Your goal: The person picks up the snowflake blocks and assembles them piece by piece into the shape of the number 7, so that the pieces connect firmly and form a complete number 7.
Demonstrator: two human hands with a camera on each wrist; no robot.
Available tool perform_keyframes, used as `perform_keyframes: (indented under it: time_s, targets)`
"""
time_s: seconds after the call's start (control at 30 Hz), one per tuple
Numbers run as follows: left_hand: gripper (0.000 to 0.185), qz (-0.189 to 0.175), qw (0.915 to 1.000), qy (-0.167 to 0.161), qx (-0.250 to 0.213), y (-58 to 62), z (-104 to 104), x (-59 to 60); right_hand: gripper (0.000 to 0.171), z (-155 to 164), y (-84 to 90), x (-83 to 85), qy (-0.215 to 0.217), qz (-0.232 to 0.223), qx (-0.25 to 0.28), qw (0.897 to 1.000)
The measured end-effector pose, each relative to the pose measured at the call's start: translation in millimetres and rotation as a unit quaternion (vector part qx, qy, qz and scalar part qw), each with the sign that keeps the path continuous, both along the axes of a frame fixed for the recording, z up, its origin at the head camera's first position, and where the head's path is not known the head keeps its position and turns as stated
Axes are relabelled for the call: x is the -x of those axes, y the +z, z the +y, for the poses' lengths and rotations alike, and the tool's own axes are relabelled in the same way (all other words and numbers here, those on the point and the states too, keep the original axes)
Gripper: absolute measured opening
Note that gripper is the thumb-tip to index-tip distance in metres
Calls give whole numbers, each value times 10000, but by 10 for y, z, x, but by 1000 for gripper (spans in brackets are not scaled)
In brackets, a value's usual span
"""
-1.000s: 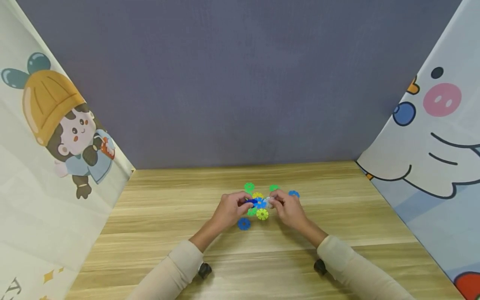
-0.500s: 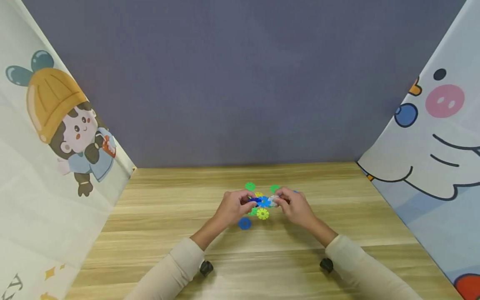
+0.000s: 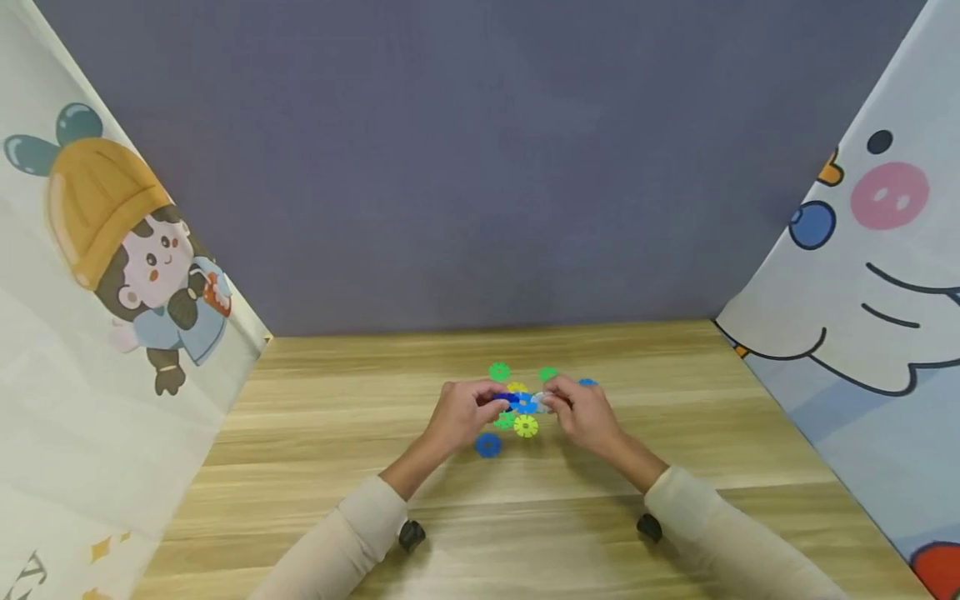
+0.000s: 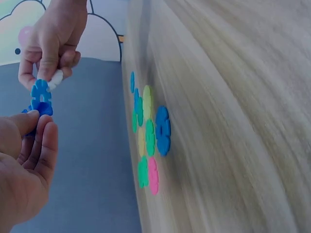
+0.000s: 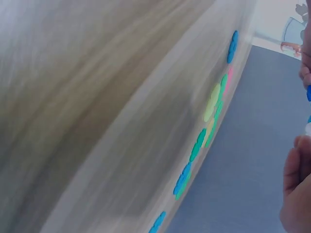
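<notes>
My left hand [image 3: 459, 417] pinches a dark blue notched plastic disc [image 4: 43, 108] between thumb and fingers. A lighter blue interlocking disc [image 4: 41, 90] is slotted into it, standing at an angle to the dark one. On the other side my right hand [image 3: 587, 414] pinches a white disc [image 4: 57, 79] that meets the lighter blue disc's edge; I cannot tell if these two are slotted together. Both hands are raised above the table, as the left wrist view shows. Fingers hide parts of the dark blue and white discs.
Under and around the hands, several loose discs lie on the wooden table [image 3: 315, 467]: a blue disc [image 3: 488, 445], a yellow-green disc [image 3: 526, 426], a green disc [image 3: 499, 372] and a pink disc [image 4: 153, 175] among them. A grey panel [image 3: 480, 167] rises behind the table.
Both hands shift slightly right with the joined discs, then back a little left. The lighter blue disc tilts flatter in the head view. Each hand keeps its hold.
</notes>
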State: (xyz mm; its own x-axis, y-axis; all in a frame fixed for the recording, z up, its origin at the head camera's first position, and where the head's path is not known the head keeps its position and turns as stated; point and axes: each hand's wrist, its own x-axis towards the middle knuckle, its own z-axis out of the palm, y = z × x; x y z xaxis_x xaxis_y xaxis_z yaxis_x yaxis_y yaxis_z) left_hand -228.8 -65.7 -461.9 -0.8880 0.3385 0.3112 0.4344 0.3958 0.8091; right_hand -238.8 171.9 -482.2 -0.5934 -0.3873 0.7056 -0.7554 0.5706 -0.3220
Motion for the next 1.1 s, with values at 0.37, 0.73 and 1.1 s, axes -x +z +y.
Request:
perform_keyframes:
  time_s: [0.37,0.73,1.1]
  targets:
    - [13,-311,9988,160,-339,16,45,5,11,21,78,-5,-41,-714,442,9965]
    - [12,-203,9992,65,-328,56,35,-21,11,60,136,-41,-21,-1165,487,9920]
    - [10,-371,9986,-5,-373,69,-5,-39,15,42,186,-35,175,-692,109,9974]
